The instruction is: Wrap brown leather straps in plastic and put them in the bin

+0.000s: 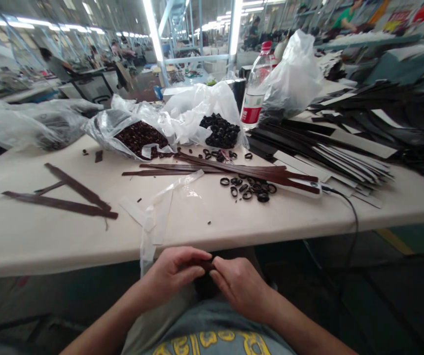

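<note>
Over my lap, just below the table's front edge, my left hand (177, 271) and my right hand (236, 281) meet. Both pinch a dark brown strip (206, 265), of which only a short piece shows between the fingertips. The rest of it is hidden by the hands or lost against the dark below. On the table (182, 231) ahead lie more brown strips (212, 169), and two larger ones form an angle with a brown strip (79, 190) at the left. Black rings (247, 190) are scattered by a white power strip (300, 190).
Plastic bags hold small brown pieces (140, 138) and black rings (219, 130) at the back. A red-capped bottle (254, 88) stands behind them. Black and white strips (330, 153) pile up at the right. A black cable (356, 222) hangs over the edge. Clear tape (149, 231) trails over the front.
</note>
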Demonstrator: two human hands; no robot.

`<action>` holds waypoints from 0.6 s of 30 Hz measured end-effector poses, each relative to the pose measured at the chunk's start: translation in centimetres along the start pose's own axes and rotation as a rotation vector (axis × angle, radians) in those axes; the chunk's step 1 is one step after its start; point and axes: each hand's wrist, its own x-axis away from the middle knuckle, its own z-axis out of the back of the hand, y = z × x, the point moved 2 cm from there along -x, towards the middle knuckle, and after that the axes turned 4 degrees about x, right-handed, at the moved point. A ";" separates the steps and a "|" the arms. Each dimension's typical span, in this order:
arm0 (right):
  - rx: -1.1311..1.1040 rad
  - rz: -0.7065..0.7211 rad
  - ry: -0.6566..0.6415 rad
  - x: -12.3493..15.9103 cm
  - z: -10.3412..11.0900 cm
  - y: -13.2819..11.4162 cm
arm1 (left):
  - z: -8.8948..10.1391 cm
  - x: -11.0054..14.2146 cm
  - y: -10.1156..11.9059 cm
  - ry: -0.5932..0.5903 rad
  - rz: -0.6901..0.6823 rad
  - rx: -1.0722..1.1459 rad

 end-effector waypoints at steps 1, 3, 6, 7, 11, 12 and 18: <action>0.009 0.011 -0.003 0.3 0.2 0.2 | 0.0 0.0 0.5 -0.030 -0.045 -0.106; 0.037 0.035 0.020 0.6 0.2 0.6 | -0.1 -0.2 1.5 -0.064 -0.147 -0.336; 0.071 0.081 0.064 0.8 -0.1 1.3 | -0.8 -0.8 2.0 -0.097 -0.256 -0.586; 0.081 0.096 0.079 0.8 -0.3 1.5 | -1.0 -1.0 1.9 -0.105 -0.275 -0.633; 0.122 0.135 0.147 0.8 -0.7 1.7 | -1.3 -1.2 0.9 -0.080 -0.302 -0.745; 0.134 0.139 0.167 0.7 -0.8 1.7 | -1.3 -1.2 0.6 -0.066 -0.309 -0.759; 0.132 0.163 0.221 0.3 -1.6 1.8 | -1.0 -1.0 -0.5 -0.019 -0.315 -0.750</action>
